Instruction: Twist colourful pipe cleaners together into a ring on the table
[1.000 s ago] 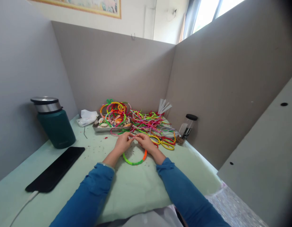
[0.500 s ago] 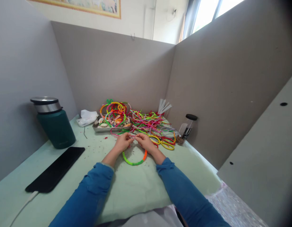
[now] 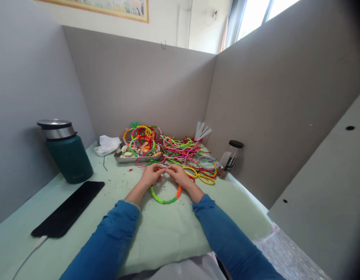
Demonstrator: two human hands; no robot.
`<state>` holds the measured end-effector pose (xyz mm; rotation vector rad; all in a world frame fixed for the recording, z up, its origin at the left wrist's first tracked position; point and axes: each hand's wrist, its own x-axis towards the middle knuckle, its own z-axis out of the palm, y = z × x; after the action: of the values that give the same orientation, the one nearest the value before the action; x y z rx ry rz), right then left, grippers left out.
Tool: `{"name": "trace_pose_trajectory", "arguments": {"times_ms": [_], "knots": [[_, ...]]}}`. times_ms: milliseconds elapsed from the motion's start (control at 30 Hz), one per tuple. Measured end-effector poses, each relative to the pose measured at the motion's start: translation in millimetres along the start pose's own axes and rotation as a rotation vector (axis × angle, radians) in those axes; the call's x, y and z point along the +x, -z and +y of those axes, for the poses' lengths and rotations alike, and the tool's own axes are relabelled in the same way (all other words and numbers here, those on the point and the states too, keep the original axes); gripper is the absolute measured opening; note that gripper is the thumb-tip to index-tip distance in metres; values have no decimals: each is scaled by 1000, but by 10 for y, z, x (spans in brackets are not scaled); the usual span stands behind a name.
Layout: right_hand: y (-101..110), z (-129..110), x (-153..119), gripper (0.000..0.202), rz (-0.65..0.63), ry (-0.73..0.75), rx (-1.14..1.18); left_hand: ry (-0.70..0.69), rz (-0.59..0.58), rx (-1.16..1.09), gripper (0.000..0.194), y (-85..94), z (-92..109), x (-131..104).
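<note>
Covering most of the view, three grey partition panels (image 3: 145, 77) are set around a pale green table (image 3: 156, 229), matte and speckled with small scraps. One dark green flask (image 3: 67, 153), cylindrical with a steel lid, is stood at far left. One flat black phone (image 3: 69, 212) is laid just in front of it, with a white cable (image 3: 28, 254) plugged into its near end. At the back, a loose heap of fuzzy pipe cleaners (image 3: 187, 155) in red, pink, green and yellow is spread across the table, touching one shallow metal tray (image 3: 133, 158) that is filled with bent loops and small pieces. One crumpled white tissue (image 3: 107, 144) is seen left of the tray. One clear jar (image 3: 231, 155) with a black lid is stood at the right of the heap, beside a bundle of clear strips (image 3: 201, 131).

Two blue sleeves are seen reaching in from below. The left hand (image 3: 151, 175) and right hand (image 3: 178, 175) are held almost touching, just in front of the heap. The fingers of both are pinched shut on the upper ends of one ring (image 3: 165, 200), a fuzzy loop, green with an orange stretch at its right. Its lower arc is rested on the table between the wrists; its top is hidden by the hands.
</note>
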<state>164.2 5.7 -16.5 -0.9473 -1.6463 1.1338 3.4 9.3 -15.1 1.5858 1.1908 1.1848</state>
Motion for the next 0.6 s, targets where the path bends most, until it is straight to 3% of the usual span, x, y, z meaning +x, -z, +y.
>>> {"name": "trace_pose_trajectory", "arguments": {"times_ms": [600], "knots": [[-4,22,7,25,1,13,2,-7,37,-113,46,-11,84,-22]]}}
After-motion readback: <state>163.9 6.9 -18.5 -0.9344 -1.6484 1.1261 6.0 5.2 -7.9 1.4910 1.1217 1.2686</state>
